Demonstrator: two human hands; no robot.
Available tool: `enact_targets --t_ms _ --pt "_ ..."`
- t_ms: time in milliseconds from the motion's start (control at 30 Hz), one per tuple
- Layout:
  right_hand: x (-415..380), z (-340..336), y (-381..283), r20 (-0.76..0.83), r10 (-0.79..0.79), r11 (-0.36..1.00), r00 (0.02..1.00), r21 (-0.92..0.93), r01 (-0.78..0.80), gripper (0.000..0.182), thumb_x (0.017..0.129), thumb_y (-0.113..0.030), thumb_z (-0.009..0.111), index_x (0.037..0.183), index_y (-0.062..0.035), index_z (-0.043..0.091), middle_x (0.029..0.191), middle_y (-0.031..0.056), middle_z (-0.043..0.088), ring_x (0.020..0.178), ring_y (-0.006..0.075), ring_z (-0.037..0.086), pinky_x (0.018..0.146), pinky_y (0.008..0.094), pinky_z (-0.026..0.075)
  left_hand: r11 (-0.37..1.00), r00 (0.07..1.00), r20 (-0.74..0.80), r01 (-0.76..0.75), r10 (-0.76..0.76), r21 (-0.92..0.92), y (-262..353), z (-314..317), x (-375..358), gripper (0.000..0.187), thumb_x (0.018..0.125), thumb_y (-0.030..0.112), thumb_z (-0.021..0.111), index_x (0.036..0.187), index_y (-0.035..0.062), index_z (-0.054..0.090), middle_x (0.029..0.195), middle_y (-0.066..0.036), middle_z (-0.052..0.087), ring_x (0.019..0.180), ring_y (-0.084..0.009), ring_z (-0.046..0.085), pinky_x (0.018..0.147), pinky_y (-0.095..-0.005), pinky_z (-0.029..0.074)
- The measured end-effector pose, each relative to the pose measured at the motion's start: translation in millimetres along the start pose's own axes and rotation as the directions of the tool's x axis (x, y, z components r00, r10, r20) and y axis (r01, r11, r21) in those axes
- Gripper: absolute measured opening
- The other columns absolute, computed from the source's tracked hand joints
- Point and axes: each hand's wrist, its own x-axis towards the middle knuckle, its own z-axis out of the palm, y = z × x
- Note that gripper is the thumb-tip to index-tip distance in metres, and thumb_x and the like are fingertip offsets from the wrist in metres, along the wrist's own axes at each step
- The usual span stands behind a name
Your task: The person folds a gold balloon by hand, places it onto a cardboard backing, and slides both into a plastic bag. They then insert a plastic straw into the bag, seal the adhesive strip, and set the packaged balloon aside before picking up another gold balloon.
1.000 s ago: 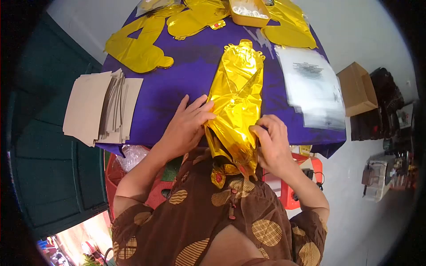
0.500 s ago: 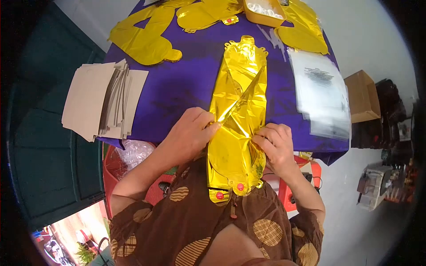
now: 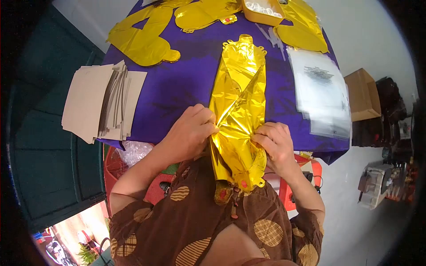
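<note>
A long, shiny gold foil balloon [image 3: 242, 88], flat and folded, lies lengthwise on the purple cloth and hangs over the near edge of the table. My left hand [image 3: 191, 131] pinches its left edge between thumb and fingers. On the opposite edge, my right hand [image 3: 273, 142] grips the foil at about the same height. Creases run across the foil between the two hands. The lower end, with a red dot on its tab [image 3: 243, 183], hangs in front of the brown patterned shirt [image 3: 222, 226]. Small loops show at the far end.
Cardboard sheets [image 3: 86, 99] are stacked at the left table edge. Printed clear plastic bags [image 3: 317, 84] lie at the right, near white straws [image 3: 275, 42]. More flat gold balloons [image 3: 146, 44] and a yellow tray [image 3: 264, 17] of white items occupy the back. A cardboard box [image 3: 361, 95] stands beyond.
The lower part of the foil has bunched and tilted, and its end has shifted slightly right and up. Both hands keep their hold on the edges in nearly the same places.
</note>
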Motion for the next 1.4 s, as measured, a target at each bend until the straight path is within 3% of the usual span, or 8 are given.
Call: enact_targets --t_ms 233,433,567,600,800,1133,1233,1400 --pt "0.1 1.5 2.3 -0.028 0.14 0.984 0.99 0.114 -0.136 0.025 0.068 -0.008 0.072 0.092 -0.0045 0.065 0.096 0.0106 0.062 0.1 0.0307 0.059 0.083 0.0414 0.042 0.986 0.99 -0.007 0.142 -0.143 -0.091 1.1 -1.1 10.1 0.021 0.07 -0.004 0.065 0.089 0.0039 0.059 0.09 -0.012 0.056 0.088 -0.034 0.054 0.074 -0.0406 0.044" --pt "7.3 4.8 1.2 -0.075 0.42 0.898 0.904 0.18 -0.402 0.016 0.079 -0.009 0.071 0.095 -0.0066 0.067 0.092 0.0095 0.061 0.095 0.0309 0.054 0.086 0.0407 0.037 0.88 0.88 0.034 0.474 -0.474 0.018 9.5 -3.4 25.2 0.012 0.083 0.009 0.065 0.082 -0.0007 0.059 0.077 -0.018 0.056 0.077 -0.0371 0.056 0.068 -0.0449 0.044" --pt "13.4 14.6 1.3 -0.137 0.589 0.805 0.797 0.183 -0.564 0.051 0.082 -0.005 0.07 0.13 -0.002 0.054 0.084 0.0074 0.057 0.089 0.0277 0.052 0.086 0.0412 0.036 0.814 0.815 -0.033 0.579 -0.578 0.04 10.3 2.5 37.4 0.02 0.085 0.014 0.066 0.079 -0.0025 0.057 0.069 -0.02 0.057 0.068 -0.0394 0.059 0.061 -0.046 0.043" --pt "12.6 17.0 1.2 -0.156 0.544 0.839 0.824 0.082 -0.538 0.069 0.082 -0.004 0.069 0.143 0.0037 0.038 0.084 0.007 0.057 0.086 0.0261 0.052 0.085 0.0404 0.035 0.799 0.8 -0.047 0.6 -0.599 0.043 9.2 4.5 38.9 0.02 0.085 0.014 0.067 0.079 -0.0026 0.057 0.069 -0.02 0.058 0.067 -0.0395 0.06 0.06 -0.0458 0.043" --pt "17.2 22.0 0.0 -0.21 0.536 0.838 0.818 0.019 -0.545 0.075 0.083 -0.002 0.066 0.146 0.0093 0.027 0.081 0.0084 0.055 0.084 0.0277 0.051 0.084 0.0423 0.035 0.76 0.754 -0.136 0.649 -0.643 0.004 4.5 10.2 40.1 0.014 0.086 0.01 0.065 0.088 -0.0006 0.057 0.07 -0.02 0.061 0.065 -0.038 0.062 0.059 -0.0438 0.046" --pt "33.3 22.6 4.5 -0.176 0.389 0.868 0.904 -0.257 -0.424 0.072 0.08 0.0 0.062 0.143 0.0131 0.03 0.078 0.0149 0.058 0.08 0.0311 0.052 0.081 0.045 0.035 0.692 0.69 -0.1 0.722 -0.717 0.012 16.5 5.7 45.7 0.04 0.089 0.01 0.059 0.124 -0.0032 0.044 0.078 -0.028 0.065 0.076 -0.0486 0.064 0.068 -0.0556 0.049" --pt "36.6 22.3 5.1 -0.158 0.35 0.873 0.923 -0.302 -0.383 0.072 0.077 0.002 0.06 0.142 0.015 0.03 0.075 0.0143 0.058 0.078 0.0305 0.053 0.08 0.0446 0.035 0.721 0.722 -0.174 0.688 -0.67 0.082 11.5 8.5 38.4 0.048 0.088 0.006 0.062 0.132 -0.0019 0.044 0.062 -0.016 0.056 0.062 -0.0355 0.062 0.058 -0.0433 0.047" --pt "39.6 22.7 4.8 -0.131 0.337 0.859 0.932 -0.363 -0.361 0.076 0.072 0.005 0.057 0.142 0.0162 0.03 0.073 0.0136 0.057 0.076 0.0297 0.053 0.079 0.0439 0.036 0.714 0.705 -0.116 0.693 -0.7 -0.095 7.3 -0.8 28.8 0.053 0.088 0.008 0.061 0.136 -0.0017 0.041 0.067 -0.016 0.059 0.065 -0.0334 0.063 0.063 -0.0408 0.048"
